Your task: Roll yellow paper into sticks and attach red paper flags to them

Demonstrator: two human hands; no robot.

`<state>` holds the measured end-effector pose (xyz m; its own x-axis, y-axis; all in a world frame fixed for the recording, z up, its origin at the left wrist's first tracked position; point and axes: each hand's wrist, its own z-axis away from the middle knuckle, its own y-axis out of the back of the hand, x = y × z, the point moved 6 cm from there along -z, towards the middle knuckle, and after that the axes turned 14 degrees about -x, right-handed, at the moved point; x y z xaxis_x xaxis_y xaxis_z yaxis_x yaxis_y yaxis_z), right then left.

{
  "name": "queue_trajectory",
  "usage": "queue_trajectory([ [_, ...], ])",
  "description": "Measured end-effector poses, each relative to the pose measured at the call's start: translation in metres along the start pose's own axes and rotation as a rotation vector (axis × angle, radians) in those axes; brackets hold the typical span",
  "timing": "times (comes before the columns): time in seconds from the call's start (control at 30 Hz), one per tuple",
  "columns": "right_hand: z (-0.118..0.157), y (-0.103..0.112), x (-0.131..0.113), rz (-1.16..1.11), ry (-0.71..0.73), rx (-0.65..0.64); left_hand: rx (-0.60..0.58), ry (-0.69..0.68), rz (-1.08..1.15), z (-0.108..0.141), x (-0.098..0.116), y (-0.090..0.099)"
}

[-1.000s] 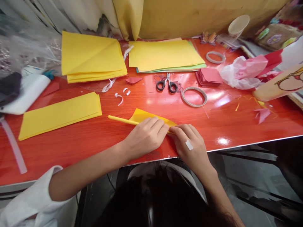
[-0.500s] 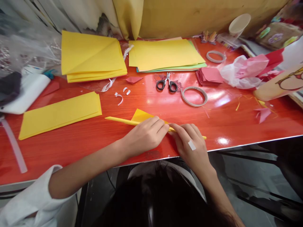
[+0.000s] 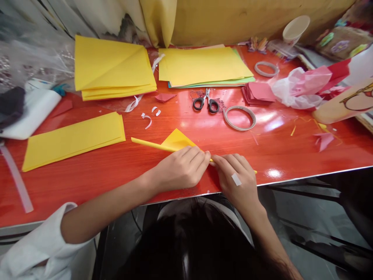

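A thin roll of yellow paper (image 3: 151, 144) lies across the near part of the red table, with a loose pointed flap standing out behind it. My left hand (image 3: 186, 167) is closed around the middle of the roll, fingers bent over it. Close beside it, my right hand (image 3: 236, 171) pinches the roll further right, and a bit of white tape (image 3: 236, 179) sticks to its back. The roll's left end pokes out past my left hand; its right tip shows just beyond my right hand. My palms hide the part between.
Folded yellow paper strips (image 3: 75, 136) lie at left. Behind are two stacks of yellow sheets (image 3: 113, 66), scissors (image 3: 206, 102), a tape roll (image 3: 239, 118) and red paper squares (image 3: 258, 93). A paper cup (image 3: 295, 31) stands far right. The table's edge (image 3: 314, 176) runs close to my hands.
The paper roll has shifted slightly to the right and turned a little. More of the loose flap now shows behind my left hand. Both hands keep their hold.
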<state>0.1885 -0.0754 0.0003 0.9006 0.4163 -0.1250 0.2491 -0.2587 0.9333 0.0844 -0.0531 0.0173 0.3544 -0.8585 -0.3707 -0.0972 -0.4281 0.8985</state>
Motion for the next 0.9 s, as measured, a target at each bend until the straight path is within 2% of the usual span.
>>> queue_trajectory([
  [0.7,-0.001,0.007,-0.004,0.042,0.019,0.017,0.093,0.003,-0.106,0.003,-0.003,0.007],
  [0.9,0.002,0.013,-0.005,0.013,-0.025,0.128,0.085,0.048,-0.083,0.004,-0.006,0.004],
])
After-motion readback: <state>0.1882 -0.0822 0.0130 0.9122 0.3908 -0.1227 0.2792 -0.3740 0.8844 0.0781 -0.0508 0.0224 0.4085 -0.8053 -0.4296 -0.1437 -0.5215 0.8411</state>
